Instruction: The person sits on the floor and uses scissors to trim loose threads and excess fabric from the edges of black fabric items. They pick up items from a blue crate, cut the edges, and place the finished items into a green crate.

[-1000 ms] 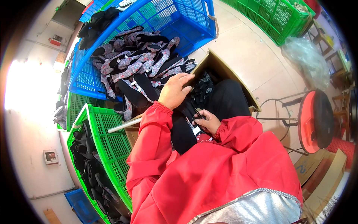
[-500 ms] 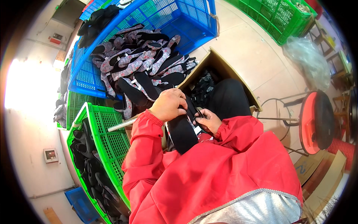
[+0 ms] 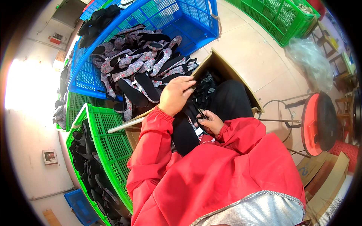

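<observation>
A black-soled slipper (image 3: 183,136) lies across my lap, a white tag and a bit of red patterned cloth showing beside it. My left hand (image 3: 176,95) is raised over the slipper's far end, beside the cardboard box, with its fingers stretched out and nothing visible in them. Close to the slipper's right side, my right hand (image 3: 212,123) is closed around small dark thread snips (image 3: 201,113), whose pointed tips stick up. The cardboard box (image 3: 226,64) stands open in front of my knee and holds crumpled black pieces.
Many floral slippers (image 3: 132,62) are heaped in and before the blue crate (image 3: 196,32). At left, a green crate (image 3: 113,132) holds black slippers (image 3: 94,169). To the right are a red and black stool (image 3: 316,122), a clear plastic bag (image 3: 311,62) and another green crate (image 3: 277,19).
My left hand has let go of the slipper and moved up and right toward the box, its fingers straightening. My right hand stays almost in place with the snips.
</observation>
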Tool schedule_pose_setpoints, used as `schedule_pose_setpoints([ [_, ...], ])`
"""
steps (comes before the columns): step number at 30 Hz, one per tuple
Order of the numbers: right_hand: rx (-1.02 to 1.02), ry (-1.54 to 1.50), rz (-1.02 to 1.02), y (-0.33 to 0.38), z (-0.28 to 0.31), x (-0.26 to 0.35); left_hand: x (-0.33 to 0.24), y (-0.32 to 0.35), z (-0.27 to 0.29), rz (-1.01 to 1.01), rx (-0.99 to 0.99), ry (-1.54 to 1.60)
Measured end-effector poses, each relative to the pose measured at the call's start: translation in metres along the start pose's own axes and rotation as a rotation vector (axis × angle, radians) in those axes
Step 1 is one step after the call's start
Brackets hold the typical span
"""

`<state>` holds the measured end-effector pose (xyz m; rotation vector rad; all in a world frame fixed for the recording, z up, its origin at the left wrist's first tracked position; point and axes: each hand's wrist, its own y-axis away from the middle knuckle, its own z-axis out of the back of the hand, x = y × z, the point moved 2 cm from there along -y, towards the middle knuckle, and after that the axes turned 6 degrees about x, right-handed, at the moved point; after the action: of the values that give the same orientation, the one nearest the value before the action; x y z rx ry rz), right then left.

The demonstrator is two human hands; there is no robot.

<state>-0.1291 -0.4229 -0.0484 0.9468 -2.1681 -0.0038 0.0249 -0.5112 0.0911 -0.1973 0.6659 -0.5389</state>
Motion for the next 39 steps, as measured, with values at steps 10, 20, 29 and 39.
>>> schedule_pose_setpoints([
  [10, -0.017, 0.014, -0.021, -0.001, 0.006, -0.001, 0.036, 0.041, 0.037, 0.457, -0.223, 0.202],
  [20, 0.060, 0.102, 0.119, -0.007, -0.013, 0.006, 0.044, 0.170, 0.006, 0.824, -0.298, 0.794],
  [29, 0.011, 0.208, 0.030, -0.009, -0.010, -0.002, 0.035, 0.181, -0.019, 0.915, -0.357, 1.137],
  [39, -0.034, 0.414, 0.040, -0.018, 0.006, -0.023, 0.015, 0.180, -0.015, 0.832, -0.408, 1.332],
])
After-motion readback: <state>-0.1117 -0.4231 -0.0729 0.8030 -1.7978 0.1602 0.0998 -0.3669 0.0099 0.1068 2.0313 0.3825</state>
